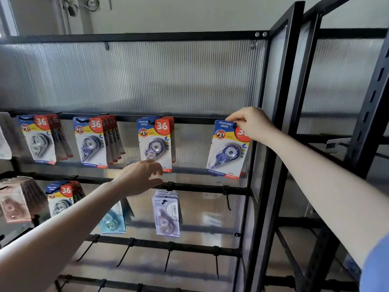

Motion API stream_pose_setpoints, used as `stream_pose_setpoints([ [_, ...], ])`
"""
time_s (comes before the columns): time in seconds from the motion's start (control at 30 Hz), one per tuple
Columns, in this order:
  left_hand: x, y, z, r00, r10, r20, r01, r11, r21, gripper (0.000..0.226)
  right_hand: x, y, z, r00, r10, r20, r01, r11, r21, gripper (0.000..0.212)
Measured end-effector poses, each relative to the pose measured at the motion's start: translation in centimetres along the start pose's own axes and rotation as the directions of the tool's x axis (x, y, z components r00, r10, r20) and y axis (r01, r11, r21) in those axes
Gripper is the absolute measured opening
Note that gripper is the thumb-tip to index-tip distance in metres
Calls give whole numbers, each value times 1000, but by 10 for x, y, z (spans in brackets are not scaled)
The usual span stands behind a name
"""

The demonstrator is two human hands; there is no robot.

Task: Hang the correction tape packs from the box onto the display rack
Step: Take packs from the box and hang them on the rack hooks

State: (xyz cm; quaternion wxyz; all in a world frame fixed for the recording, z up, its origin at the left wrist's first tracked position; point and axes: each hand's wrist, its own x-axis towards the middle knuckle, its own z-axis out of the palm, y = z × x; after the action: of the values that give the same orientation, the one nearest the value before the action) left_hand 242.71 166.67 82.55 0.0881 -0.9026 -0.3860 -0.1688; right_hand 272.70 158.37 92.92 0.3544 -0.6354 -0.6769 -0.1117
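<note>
Left hand (140, 177), at centre frame, has loosely spread fingers holding nothing, just below the bottom edge of the middle pack (155, 143). Farther up at right, the right hand (251, 123) pinches the top of a blue pack (228, 149) against the rack's top bar (189, 119). More packs (92, 142) hang at left along the same bar.

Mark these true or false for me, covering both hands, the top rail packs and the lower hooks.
1. The right hand pinches the top of the blue pack at the top rail. True.
2. The left hand holds a pack. False: its fingers are spread and empty, just below the third stack.
3. Every lower hook carries packs. False: the bottom-row hooks are bare.
4. The lavender pack hangs in the second row. True.
</note>
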Motion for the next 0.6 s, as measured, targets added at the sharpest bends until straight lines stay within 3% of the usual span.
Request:
stream_pose_setpoints([
  [0.23, -3, -2, 0, 1000, -18, 0, 18, 1000, -16, 23, 4, -2, 4, 1000, -19, 10, 21, 991, -133, 34],
  [0.6, -14, 0, -4, 994, -112, -9, 111, 993, -42, 21, -7, -7, 3, 993, -35, -114, 16, 986, -164, 36],
])
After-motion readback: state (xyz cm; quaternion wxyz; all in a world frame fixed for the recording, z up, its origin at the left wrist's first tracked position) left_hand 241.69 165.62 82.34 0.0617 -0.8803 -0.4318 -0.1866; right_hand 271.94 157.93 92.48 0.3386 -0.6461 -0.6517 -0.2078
